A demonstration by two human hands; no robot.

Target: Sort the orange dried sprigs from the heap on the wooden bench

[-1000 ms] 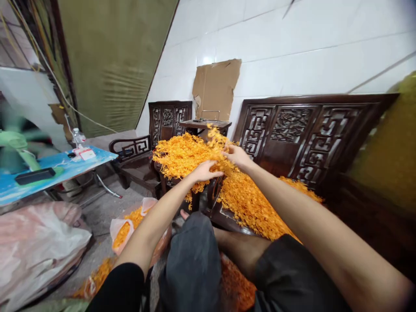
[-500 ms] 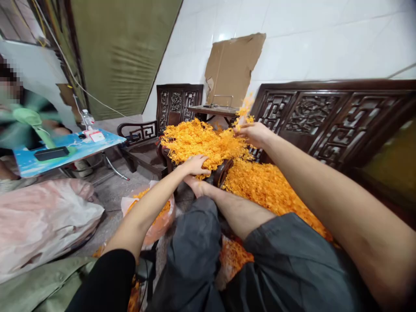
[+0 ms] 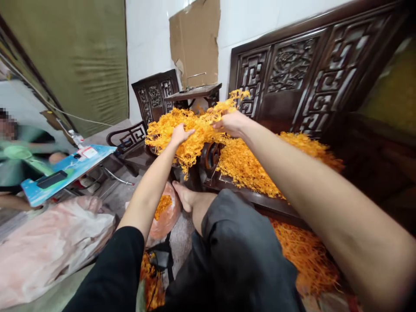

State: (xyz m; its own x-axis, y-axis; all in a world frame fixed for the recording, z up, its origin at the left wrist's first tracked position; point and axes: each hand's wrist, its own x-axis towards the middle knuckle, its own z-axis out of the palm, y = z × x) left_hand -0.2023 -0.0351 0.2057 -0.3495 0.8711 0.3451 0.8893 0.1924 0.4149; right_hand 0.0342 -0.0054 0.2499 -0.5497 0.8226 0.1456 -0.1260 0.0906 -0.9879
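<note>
A heap of orange curly strands [image 3: 195, 145] lies on the arm of a dark wooden bench, with some strands hanging off its front. My left hand [image 3: 181, 134] rests on the near left side of the heap, thumb and fingers apart. At the right edge of the heap, my right hand [image 3: 232, 123] is closed around a clump of the strands, which stick out above the knuckles. Its fingertips are partly hidden among them. More orange strands [image 3: 250, 169] cover the bench seat below my right forearm.
Orange strands also lie on the floor [image 3: 305, 255] and in a pink plastic bag [image 3: 172, 212]. A large pale bag [image 3: 55, 242] sits at left. Behind it, a person sits by a blue folding table [image 3: 94, 157] with a spinning green fan [image 3: 19, 151]. Carved bench backs [image 3: 286, 78] line the wall.
The view has swung to the right. My right hand has moved down and in toward the heap. My left hand has moved from the heap's lower edge up onto it. My leg has drawn back.
</note>
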